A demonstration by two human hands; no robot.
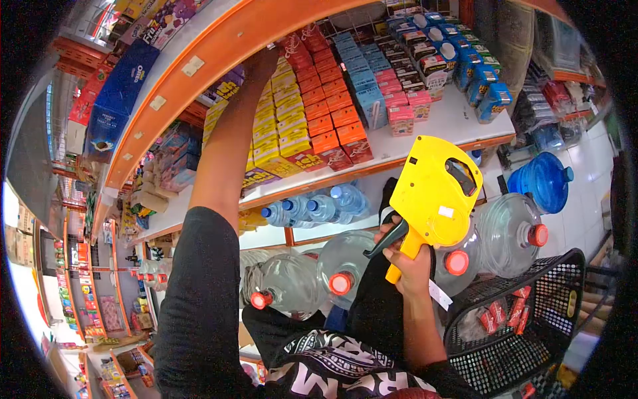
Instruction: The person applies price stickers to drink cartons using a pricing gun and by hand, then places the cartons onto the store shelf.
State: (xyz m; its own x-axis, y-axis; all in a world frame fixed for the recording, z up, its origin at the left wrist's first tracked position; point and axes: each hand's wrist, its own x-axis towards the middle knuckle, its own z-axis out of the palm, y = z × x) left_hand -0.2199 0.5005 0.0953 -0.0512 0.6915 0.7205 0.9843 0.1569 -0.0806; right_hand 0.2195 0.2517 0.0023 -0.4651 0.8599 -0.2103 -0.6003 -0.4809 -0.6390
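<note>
My right hand (409, 263) is wrapped around the handle of a yellow price label gun (432, 199) with a black trigger. The gun points up and away from me, in front of the lower shelf. A white label strip (439, 294) hangs near my right wrist. My left arm stretches up over the shelf, and my left hand (263, 65) is at the back among rows of small drink cartons. Yellow cartons (287, 123) and red-orange cartons (325, 106) stand beside it. Shadow and the upper shelf's edge obscure its fingers.
Large clear water jugs (286, 282) with red caps stand below the shelf. Bottles (319, 205) lie on the lower level. A black basket (512, 326) with red packets is at lower right, near a blue jug (541, 183). The orange upper shelf edge (199, 63) curves overhead.
</note>
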